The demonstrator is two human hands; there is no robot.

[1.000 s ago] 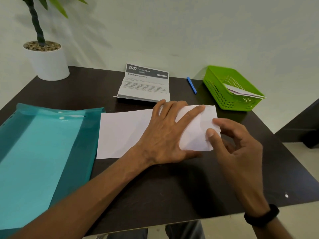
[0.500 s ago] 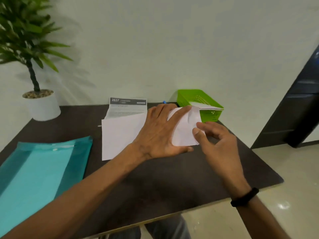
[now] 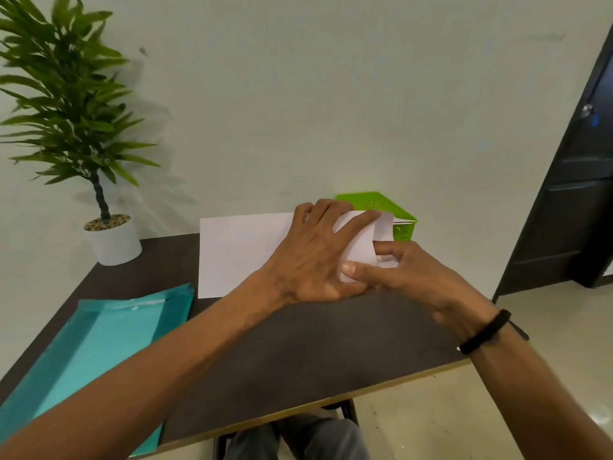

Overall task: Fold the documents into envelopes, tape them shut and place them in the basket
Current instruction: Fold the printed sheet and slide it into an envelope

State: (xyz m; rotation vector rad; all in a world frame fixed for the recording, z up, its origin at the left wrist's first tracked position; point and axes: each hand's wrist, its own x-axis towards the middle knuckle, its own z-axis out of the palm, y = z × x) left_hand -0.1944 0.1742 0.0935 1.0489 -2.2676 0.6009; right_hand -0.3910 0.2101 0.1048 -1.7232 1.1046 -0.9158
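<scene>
Dark table (image 3: 298,353): left hand (image 3: 311,257) flat on paper (image 3: 238,250)

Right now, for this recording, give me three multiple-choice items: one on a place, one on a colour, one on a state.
1. Where does the potted plant stand?
A. far left corner of the table
B. inside the basket
C. on the floor

2. What colour is the basket?
A. red
B. bright green
C. black

3. How does the left hand lie?
A. hanging off the table
B. fist round a pen
C. flat on the white paper, fingers spread

Key: 1 A, its white pot sits at that corner; 2 B, green shows behind the paper; 3 C, it presses the sheet while the right hand pinches the folded end.
</scene>
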